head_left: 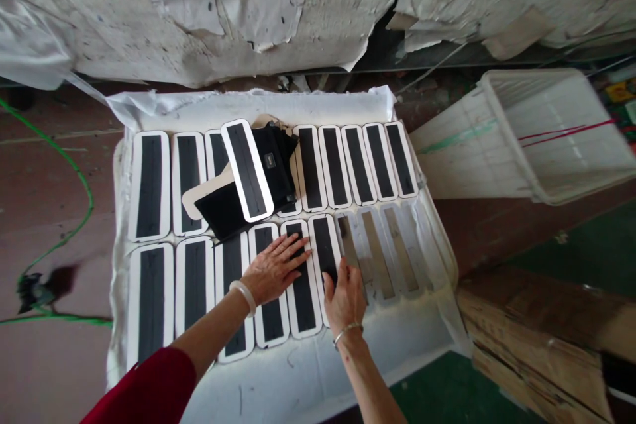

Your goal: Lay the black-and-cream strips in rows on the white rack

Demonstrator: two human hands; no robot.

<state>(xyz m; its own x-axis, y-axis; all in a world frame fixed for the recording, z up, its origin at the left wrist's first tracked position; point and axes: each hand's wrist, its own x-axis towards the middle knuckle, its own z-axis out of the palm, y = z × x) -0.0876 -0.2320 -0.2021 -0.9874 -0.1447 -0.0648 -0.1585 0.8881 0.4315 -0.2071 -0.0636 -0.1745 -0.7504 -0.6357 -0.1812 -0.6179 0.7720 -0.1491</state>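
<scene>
Two rows of white rounded panels with black centre strips lie on a white cloth-covered table point(318, 371). My left hand point(271, 269) lies flat with its fingers spread over a front-row panel point(304, 305). My right hand point(344, 295) is at the lower right side of the neighbouring panel point(324, 242), its fingers bent and its thumb on the black strip. Whether it grips the panel's edge cannot be made out. Behind my left hand, a loose panel point(247, 169) rests tilted on a heap of black pieces point(273, 162) and beige pieces.
Right of my right hand, several greyish strip shapes point(377, 255) show on the table. A white plastic bin point(457, 132) stands at the right, with cardboard boxes point(536, 338) at the lower right. A green cable point(74, 165) runs along the floor at the left.
</scene>
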